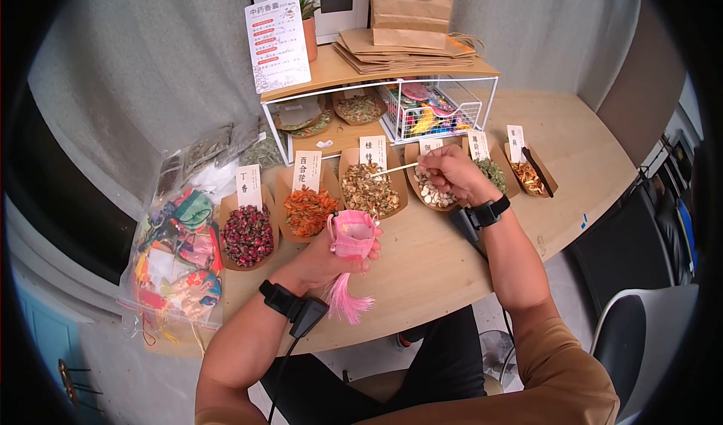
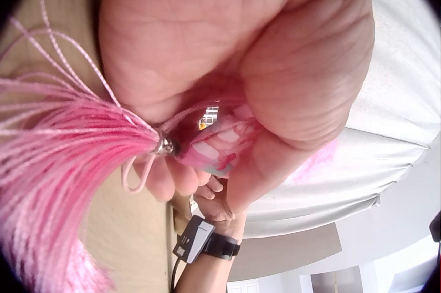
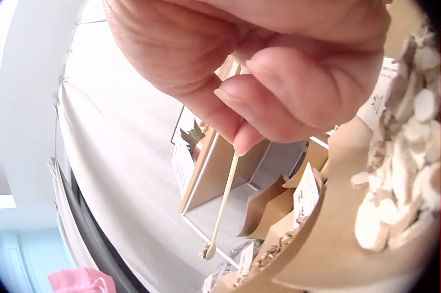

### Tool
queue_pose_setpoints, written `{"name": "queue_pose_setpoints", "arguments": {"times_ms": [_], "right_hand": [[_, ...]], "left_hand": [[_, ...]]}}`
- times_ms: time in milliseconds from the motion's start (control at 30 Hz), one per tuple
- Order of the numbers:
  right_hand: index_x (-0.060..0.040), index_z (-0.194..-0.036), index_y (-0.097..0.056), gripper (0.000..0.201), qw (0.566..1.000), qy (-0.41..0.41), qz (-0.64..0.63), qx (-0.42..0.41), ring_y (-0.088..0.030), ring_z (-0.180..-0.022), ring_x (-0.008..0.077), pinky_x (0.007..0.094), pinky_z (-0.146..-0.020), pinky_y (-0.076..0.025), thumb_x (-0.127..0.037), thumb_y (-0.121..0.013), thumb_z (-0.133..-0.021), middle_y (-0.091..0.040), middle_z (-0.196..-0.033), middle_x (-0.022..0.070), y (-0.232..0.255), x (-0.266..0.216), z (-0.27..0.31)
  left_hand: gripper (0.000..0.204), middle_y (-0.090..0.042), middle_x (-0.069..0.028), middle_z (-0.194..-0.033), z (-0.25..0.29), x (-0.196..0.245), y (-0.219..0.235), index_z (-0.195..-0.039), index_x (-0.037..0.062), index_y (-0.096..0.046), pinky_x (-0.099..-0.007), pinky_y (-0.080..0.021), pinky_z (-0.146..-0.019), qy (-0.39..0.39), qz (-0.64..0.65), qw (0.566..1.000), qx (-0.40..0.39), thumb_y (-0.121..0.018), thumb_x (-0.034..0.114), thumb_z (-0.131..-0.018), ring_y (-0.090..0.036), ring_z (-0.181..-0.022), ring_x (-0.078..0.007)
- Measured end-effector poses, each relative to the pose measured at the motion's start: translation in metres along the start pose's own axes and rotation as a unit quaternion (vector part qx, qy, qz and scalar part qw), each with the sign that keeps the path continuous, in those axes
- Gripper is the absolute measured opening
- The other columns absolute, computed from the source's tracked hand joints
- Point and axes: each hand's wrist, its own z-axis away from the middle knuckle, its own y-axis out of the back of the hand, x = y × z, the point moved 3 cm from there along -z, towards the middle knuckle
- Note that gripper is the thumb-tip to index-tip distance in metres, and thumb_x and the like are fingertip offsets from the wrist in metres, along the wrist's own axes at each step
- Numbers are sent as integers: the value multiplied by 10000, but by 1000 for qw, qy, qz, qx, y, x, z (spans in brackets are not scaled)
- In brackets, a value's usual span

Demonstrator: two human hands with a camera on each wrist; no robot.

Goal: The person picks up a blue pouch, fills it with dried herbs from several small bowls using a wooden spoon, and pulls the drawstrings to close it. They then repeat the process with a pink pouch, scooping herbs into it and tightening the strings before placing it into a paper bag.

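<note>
My left hand (image 1: 320,265) grips a pink drawstring pouch (image 1: 352,233), its mouth upward and gaping. A pink tassel (image 2: 62,155) hangs from the pouch. Between thumb and fingers my right hand (image 1: 457,175) pinches a thin wooden spoon (image 3: 227,203). A few brownish bits (image 3: 205,251) lie in its small bowl. In the head view the spoon's tip overlaps a paper tray of tan dried flowers (image 1: 369,189). Under the right hand is a tray of whitish dried slices (image 3: 393,189), partly hidden by the hand in the head view.
Leftward stand trays of orange petals (image 1: 307,210) and dark red rosebuds (image 1: 248,235); rightward, green leaves (image 1: 491,173) and yellowish buds (image 1: 529,176) with a dark stick. A plastic bag of colourful pouches (image 1: 181,267) lies left. Behind stands a shelf (image 1: 331,71) with a wire basket (image 1: 437,116).
</note>
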Motion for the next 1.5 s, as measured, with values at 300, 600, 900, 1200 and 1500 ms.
{"name": "queue_pose_setpoints", "arguments": {"times_ms": [300, 600, 900, 1200, 1500], "right_hand": [[-12, -757, -615, 243, 992, 79, -2, -102, -371, -416, 50, 208, -376, -262, -195, -651, -913, -455, -529, -24, -21, -22, 30], [-27, -745, -672, 197, 982, 158, 54, -89, -386, -441, 14, 198, -407, -280, -169, -706, -877, -523, -549, -40, -26, -25, 35], [-32, -693, -647, 176, 984, 177, -5, 23, -398, -459, 39, 212, -420, -300, -88, -689, -854, -516, -562, -35, -12, -25, 23], [-9, -649, -633, 197, 945, 102, 293, 108, -443, -522, 52, 244, -475, -340, -123, -680, -803, -552, -589, -25, 5, -6, 4], [15, -663, -645, 201, 978, 48, 197, 53, -501, -548, 71, 256, -529, -409, -93, -643, -833, -579, -609, 10, -14, -1, 7]], "left_hand": [[540, -605, -27, -1041, 0, 1, -1, -1239, 26, -516, -275, -517, -790, 18, 9, 1000, 18, -751, -26, -756, -599, -960, -125], [550, -599, -34, -1059, 0, -1, 1, -1248, 28, -509, -282, -519, -787, 13, 4, 1000, 12, -749, -29, -756, -599, -970, -134], [564, -596, -43, -1085, 0, -2, 2, -1255, 43, -495, -297, -517, -802, 16, 10, 1000, 4, -737, -50, -755, -595, -996, -143], [569, -594, -43, -1091, 0, -2, 2, -1248, 53, -493, -293, -509, -835, 16, 4, 1000, -1, -733, -60, -745, -595, -996, -143], [558, -601, -33, -1072, 0, 0, 0, -1236, 29, -520, -284, -501, -846, 10, -9, 1000, 0, -754, -39, -734, -595, -993, -133]]}}
